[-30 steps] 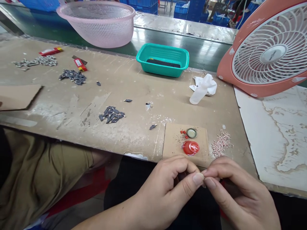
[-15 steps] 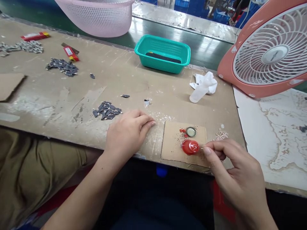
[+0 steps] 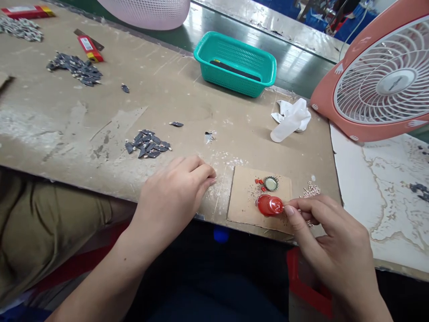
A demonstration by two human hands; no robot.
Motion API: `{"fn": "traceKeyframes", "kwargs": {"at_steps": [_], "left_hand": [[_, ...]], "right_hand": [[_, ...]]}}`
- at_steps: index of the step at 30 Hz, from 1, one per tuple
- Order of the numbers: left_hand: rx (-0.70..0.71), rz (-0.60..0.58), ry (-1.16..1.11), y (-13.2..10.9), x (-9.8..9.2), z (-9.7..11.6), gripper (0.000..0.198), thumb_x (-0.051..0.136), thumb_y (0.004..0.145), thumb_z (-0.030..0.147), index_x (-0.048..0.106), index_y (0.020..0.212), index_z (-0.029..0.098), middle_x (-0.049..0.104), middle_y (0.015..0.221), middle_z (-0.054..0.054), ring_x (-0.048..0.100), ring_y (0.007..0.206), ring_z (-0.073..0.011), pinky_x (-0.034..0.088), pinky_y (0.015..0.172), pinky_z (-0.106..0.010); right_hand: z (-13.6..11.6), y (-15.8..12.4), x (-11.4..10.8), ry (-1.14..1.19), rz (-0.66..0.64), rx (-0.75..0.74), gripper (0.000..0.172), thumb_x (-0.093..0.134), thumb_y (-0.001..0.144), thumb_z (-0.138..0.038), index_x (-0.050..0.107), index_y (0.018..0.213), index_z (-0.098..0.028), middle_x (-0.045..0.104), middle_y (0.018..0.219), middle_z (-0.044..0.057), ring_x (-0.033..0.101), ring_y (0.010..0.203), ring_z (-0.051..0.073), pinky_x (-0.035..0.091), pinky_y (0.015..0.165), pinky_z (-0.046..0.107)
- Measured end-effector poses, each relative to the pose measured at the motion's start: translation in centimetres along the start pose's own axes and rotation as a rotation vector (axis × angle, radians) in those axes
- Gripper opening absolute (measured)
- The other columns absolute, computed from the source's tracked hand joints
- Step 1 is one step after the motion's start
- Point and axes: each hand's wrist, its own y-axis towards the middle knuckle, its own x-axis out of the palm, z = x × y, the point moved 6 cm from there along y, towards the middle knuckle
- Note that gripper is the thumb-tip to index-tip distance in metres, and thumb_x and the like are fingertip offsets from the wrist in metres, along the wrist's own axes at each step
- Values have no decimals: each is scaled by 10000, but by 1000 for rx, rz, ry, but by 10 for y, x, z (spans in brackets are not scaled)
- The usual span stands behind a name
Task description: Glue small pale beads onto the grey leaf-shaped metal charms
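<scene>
My left hand [image 3: 179, 192] is closed in a pinch over the table, beside a pile of small dark leaf-shaped pieces [image 3: 147, 144] with pale tips. Anything between its fingertips is too small to make out. My right hand [image 3: 330, 239] is also pinched, its fingertips touching or very close to the right side of a glossy red round container [image 3: 264, 205]. What this hand pinches is hidden or too small to name. The red container lies on a cardboard square [image 3: 243, 205]. Behind it are a bottle cap [image 3: 271, 183] and some red bits [image 3: 259, 181].
Tiny pinkish beads [image 3: 311, 190] lie right of the cardboard. Farther back are a green basket [image 3: 234, 82], a whitish tube [image 3: 281, 130] on crumpled white material, and a pink fan [image 3: 363, 89]. At left are more dark pieces [image 3: 75, 68] and a red-yellow packet [image 3: 90, 48].
The view has shifted and tilted slightly. My left hand stays pinched, its back and wrist a little blurred. My right fingertips remain beside the red container, slightly closer in the picture.
</scene>
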Motion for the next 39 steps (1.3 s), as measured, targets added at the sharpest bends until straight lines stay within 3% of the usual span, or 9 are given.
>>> {"fn": "traceKeyframes", "kwargs": {"at_steps": [8,23,27,31,34,39], "left_hand": [[-3,1,-73,-3,2,-3,104,628,999,221,705,934,197,734,987,-35,692,981,-272,508,825,-386],[-20,-3,-130,-2,4,-5,89,648,987,220,710,927,200,743,956,-34,697,937,-271,507,796,-390],[-20,11,-203,-3,3,-7,117,644,987,201,737,1056,181,742,992,-55,692,988,-291,512,839,-412],[-26,33,-536,-9,-3,-6,220,583,1019,174,733,1179,193,713,1034,-50,681,979,-212,518,873,-342],[-69,41,-923,-16,-7,2,159,628,998,174,750,1067,249,706,962,9,666,890,-125,521,802,-219],[-297,-115,-1512,-24,8,27,68,771,900,182,778,883,248,744,801,49,651,711,-65,513,651,-109]], "right_hand": [[-4,1,0,-36,-7,-6,52,655,964,-239,673,917,-225,641,832,6,573,756,142,449,694,299],[-6,0,0,-82,11,-2,80,643,968,-254,675,898,-233,635,802,3,577,721,137,452,668,298],[-7,1,-2,-53,11,-8,67,655,960,-239,675,896,-234,627,800,-6,559,715,125,442,662,286],[-3,0,-6,110,51,105,60,685,944,-252,700,886,-257,603,757,-23,538,672,120,434,625,278],[8,-9,-5,365,106,310,60,710,933,-298,725,884,-268,641,795,-18,575,697,121,449,598,256],[11,-18,10,863,193,507,125,745,897,-346,741,826,-243,628,724,-10,574,679,113,497,613,221]]}}
